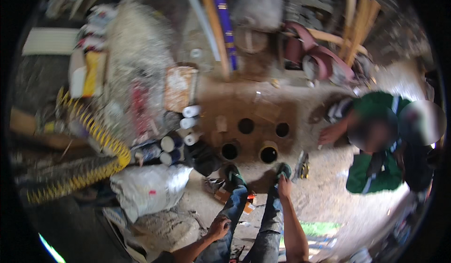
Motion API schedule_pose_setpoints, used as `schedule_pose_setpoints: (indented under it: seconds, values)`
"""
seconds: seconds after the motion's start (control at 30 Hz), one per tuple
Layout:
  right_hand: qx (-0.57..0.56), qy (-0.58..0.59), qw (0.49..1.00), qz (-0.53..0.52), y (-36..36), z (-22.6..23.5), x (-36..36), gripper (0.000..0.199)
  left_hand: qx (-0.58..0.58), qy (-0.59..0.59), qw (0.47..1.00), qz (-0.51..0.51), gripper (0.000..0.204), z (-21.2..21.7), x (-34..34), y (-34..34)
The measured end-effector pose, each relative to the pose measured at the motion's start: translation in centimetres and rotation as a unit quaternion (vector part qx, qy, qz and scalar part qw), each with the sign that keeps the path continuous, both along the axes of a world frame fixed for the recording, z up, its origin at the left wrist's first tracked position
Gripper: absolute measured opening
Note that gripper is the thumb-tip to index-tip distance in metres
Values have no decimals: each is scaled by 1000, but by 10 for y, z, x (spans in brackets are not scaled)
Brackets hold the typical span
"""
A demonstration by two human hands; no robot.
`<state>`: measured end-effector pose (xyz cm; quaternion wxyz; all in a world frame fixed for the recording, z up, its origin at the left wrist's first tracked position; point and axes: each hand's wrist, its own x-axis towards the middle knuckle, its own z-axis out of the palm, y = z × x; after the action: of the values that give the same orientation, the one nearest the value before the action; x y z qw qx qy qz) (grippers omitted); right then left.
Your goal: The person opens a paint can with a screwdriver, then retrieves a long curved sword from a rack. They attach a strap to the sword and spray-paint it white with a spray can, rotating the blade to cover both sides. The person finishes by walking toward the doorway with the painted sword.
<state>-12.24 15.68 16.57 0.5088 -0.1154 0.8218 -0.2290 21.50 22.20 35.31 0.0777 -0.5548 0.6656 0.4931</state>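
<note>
Your left hand lies against your left leg, your right hand at your right shin; whether either's fingers grip anything, I can't tell. Beyond your feet, four dark-mouthed round containers stand untouched, how far finished unclear.

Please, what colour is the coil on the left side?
The coil is yellow; it shows best in the head view, the only one.

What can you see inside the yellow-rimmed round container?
Inside the yellow-rimmed round container there is mostly darkness, with a small bright spot toward its right side. Its depth and any contents are hidden by shadow.
</note>
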Motion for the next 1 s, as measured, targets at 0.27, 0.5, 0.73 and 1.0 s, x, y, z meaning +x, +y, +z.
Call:
schedule_pose_setpoints:
  seconds: [0.27,0.5,0.73,1.0]
  values:
    - [45,-25,954,295,33,127,-12,34,181,15,981,-69,44,33,76,-3]
    - [46,-15,955,294,-20,178,16,32,-128,-158,955,217,24,18,173,-152]
    - [51,-7,937,345,-91,243,74,30,112,-86,958,248,34,57,199,12]
    - [11,7,906,423,-189,306,159,28,229,-195,906,296,39,128,271,137]
